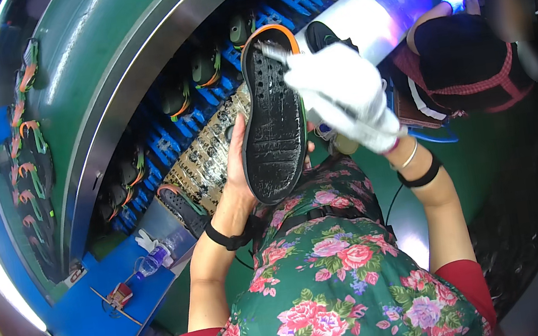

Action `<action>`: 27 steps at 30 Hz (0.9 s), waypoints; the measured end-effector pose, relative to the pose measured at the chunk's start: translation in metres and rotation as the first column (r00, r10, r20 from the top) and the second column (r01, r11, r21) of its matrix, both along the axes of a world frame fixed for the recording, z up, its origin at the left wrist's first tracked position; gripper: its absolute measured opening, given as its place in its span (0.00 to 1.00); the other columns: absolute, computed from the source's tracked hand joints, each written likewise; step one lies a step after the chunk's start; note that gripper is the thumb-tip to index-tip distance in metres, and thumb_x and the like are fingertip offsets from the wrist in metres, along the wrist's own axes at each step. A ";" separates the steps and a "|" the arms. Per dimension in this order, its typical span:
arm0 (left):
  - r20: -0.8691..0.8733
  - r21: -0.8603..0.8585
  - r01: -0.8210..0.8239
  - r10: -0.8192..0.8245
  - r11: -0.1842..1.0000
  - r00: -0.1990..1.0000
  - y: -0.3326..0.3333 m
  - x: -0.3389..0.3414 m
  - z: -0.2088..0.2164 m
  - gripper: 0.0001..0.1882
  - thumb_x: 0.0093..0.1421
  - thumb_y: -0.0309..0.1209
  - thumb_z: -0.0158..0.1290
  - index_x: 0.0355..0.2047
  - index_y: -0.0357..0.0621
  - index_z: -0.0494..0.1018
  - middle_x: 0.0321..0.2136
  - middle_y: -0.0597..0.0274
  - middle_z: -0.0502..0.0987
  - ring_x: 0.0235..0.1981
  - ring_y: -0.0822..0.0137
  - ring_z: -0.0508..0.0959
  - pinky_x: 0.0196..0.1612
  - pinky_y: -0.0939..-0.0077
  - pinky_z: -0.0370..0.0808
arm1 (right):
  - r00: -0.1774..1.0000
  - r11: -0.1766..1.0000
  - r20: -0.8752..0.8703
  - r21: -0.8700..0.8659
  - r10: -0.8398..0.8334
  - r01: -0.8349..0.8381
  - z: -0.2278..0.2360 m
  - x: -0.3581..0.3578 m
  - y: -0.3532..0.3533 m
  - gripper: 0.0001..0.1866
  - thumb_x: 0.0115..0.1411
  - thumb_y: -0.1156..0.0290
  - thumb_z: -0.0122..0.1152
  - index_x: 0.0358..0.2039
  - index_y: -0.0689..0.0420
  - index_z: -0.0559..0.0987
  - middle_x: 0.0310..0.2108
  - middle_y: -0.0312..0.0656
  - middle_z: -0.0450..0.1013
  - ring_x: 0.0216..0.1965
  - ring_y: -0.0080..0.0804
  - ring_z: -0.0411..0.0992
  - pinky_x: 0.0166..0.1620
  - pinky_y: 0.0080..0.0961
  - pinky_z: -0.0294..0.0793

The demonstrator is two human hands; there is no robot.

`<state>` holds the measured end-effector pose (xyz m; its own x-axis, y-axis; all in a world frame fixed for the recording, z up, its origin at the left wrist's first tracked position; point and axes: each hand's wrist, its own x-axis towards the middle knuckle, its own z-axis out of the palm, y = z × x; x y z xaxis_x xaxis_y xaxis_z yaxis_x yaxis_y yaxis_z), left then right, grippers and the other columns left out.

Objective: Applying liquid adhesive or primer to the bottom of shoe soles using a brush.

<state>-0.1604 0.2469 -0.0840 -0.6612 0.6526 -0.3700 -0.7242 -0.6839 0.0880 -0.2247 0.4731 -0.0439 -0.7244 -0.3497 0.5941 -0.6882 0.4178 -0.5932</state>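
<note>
At the left, a blue table [87,317] ends in an angled front edge, and past it a curved metal rim [158,39] borders a smooth green surface. Blue racks [165,141] holding shoes crowd the rim's near side, then a ledge covered in brown, glossy, printed sheeting [191,179] runs close to the person's bare left hand [239,172]. That hand clasps a shoe sole [270,126] from behind, thumb along its left edge, fingertips showing at its right. The sole stands nearly upright between the two hands, in front of the torso — black, long and round-ended, pitted with holes near its top, streaked with shine, an orange rim around the upper end. The white-gloved right hand [344,92] is bent over its upper right side; blur hides whether it pinches anything — one cannot tell. Farther right, green floor [469,174] leaves room beside the right forearm, below a co-worker [460,58] in dark clothing.
</note>
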 end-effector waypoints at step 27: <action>-0.642 0.173 -0.238 0.293 0.956 0.709 -0.137 -0.122 0.082 0.61 0.55 0.74 0.51 0.74 0.42 0.46 0.68 0.28 0.51 0.55 0.33 0.73 0.47 0.46 0.84 | 0.392 0.504 0.709 -0.698 0.587 0.509 -0.049 0.067 -0.002 0.14 0.51 0.83 0.66 0.41 0.67 0.85 0.38 0.49 0.83 0.32 0.25 0.78 0.35 0.18 0.75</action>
<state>-0.2824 0.1102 -0.0020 -0.8699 0.4187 0.2608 -0.2916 -0.8629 0.4127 -0.1576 0.4710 -0.0928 -0.9171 -0.2244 -0.3295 0.3978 -0.5696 -0.7193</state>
